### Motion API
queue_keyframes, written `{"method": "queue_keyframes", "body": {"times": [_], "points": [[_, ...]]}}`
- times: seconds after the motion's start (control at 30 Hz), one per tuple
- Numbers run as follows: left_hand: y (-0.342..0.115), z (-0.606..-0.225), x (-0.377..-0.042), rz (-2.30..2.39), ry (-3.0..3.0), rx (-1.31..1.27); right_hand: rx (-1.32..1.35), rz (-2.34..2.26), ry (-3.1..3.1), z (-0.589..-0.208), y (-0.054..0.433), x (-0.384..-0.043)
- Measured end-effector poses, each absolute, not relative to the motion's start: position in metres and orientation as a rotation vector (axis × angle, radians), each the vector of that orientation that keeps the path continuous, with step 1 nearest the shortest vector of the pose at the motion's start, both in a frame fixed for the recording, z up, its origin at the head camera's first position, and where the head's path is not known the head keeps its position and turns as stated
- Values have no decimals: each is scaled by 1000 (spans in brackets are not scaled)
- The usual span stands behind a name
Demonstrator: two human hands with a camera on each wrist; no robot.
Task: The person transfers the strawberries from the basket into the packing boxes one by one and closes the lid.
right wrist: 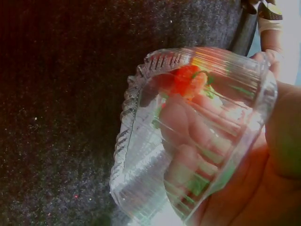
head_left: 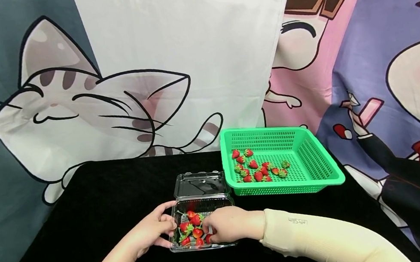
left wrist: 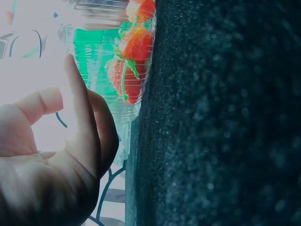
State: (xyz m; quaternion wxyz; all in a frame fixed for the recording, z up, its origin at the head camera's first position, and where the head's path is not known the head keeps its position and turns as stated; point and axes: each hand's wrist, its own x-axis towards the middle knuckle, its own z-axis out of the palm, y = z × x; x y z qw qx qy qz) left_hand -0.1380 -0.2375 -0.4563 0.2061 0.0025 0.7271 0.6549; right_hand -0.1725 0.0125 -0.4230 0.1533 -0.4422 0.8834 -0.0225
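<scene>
A clear plastic box (head_left: 227, 245) with its hinged lid (head_left: 201, 184) folded back stands on the black cloth, with several strawberries (head_left: 197, 232) inside, mostly toward its left. My left hand (head_left: 153, 228) touches the box's left side; in the left wrist view one finger stretches out beside the wall. Reaching down into the box, my right hand (head_left: 230, 224) has its fingertips at a red strawberry (head_left: 208, 238) near the front. Through the clear wall in the right wrist view, the bent fingers (right wrist: 183, 160) appear against a strawberry (right wrist: 188, 81). The hand itself partly hides the grip.
A green perforated basket (head_left: 307, 167) stands behind and to the right of the box, with several strawberries (head_left: 252, 164) in its left half. Black cloth (head_left: 123, 188) covers the table. Printed curtains (head_left: 190, 29) hang behind it.
</scene>
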Motion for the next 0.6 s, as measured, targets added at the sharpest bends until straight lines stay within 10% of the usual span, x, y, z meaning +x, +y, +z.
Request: {"method": "queue_keyframes", "body": {"times": [0.6], "points": [[-238, -456, -137, 1826, 2012, 18, -1217, -446, 2684, -376, 41, -187]]}}
